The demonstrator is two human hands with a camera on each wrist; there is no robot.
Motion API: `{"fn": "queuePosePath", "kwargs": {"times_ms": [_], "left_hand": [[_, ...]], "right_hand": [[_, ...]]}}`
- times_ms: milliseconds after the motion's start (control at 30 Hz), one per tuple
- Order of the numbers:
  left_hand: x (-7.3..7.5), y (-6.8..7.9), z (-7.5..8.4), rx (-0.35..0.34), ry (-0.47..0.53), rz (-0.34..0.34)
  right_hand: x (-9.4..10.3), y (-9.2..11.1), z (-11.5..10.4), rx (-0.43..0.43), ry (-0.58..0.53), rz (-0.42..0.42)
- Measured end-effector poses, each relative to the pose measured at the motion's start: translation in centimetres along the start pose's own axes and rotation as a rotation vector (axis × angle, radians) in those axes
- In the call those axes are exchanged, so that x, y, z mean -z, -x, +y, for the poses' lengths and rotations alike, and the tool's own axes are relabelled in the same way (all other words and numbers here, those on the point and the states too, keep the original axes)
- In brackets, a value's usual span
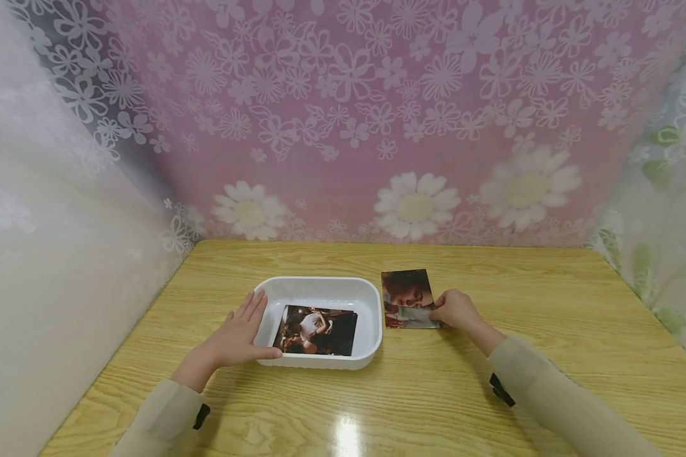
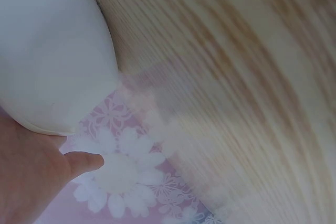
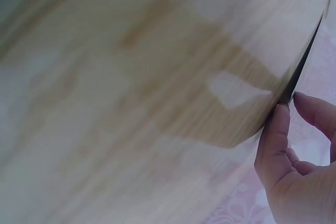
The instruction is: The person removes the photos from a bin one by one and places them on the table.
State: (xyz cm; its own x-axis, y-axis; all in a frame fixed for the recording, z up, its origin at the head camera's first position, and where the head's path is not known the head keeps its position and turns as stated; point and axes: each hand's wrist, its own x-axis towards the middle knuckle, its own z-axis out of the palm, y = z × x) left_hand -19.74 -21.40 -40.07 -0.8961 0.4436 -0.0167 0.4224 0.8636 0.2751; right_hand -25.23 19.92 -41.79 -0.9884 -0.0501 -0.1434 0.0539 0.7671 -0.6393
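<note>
A white plastic basin (image 1: 326, 363) with rounded corners stands on the table, left of centre. Inside lies a small stack of photo prints (image 1: 314, 331). My left hand (image 1: 240, 333) rests against the basin's left end, fingers extended over the side rim and thumb along the front rim. Right of the basin is another photo print (image 1: 408, 299), showing a face. Its lower right corner is pinched between thumb and fingers of my right hand (image 1: 456, 310). The right wrist view shows this print (image 3: 302, 72) edge-on as a thin dark strip.
The wood-grain table (image 1: 549, 304) extends to both sides and in front of the basin. Behind it hangs a pink flowered cloth (image 1: 343, 127), with pale cloth at left and right. Light glares on the tabletop near the front.
</note>
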Motion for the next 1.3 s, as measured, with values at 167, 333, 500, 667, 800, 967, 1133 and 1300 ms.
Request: {"fn": "queuePosePath", "kwargs": {"times_ms": [167, 333, 500, 667, 800, 967, 1133, 1300], "left_hand": [[0.0, 0.0, 0.0, -0.002, -0.003, 0.003], [0.0, 0.0, 0.0, -0.002, -0.003, 0.003], [0.0, -0.1, -0.1, -0.002, 0.003, 0.001], [0.0, 0.0, 0.1, 0.0, 0.015, -0.004], [0.0, 0.0, 0.2, 0.004, 0.024, -0.004], [0.0, 0.0, 0.1, 0.004, 0.022, -0.004], [0.0, 0.2, 0.2, -0.015, 0.031, 0.022], [0.1, 0.4, 0.2, -0.039, 0.041, 0.056]], "right_hand": [[-0.1, -0.2, 0.0, 0.024, 0.034, -0.002], [-0.1, -0.2, 0.1, 0.061, 0.059, -0.007], [0.0, 0.1, -0.2, 0.095, 0.108, -0.009], [-0.1, 0.3, -0.3, 0.119, 0.179, -0.001], [-0.3, 0.3, -0.3, 0.134, 0.224, 0.004], [-0.1, 0.4, -0.4, 0.126, 0.253, -0.02], [0.3, 0.8, -1.2, 0.174, 0.333, -0.018], [0.6, 1.8, -2.6, 0.275, 0.415, 0.044]]}}
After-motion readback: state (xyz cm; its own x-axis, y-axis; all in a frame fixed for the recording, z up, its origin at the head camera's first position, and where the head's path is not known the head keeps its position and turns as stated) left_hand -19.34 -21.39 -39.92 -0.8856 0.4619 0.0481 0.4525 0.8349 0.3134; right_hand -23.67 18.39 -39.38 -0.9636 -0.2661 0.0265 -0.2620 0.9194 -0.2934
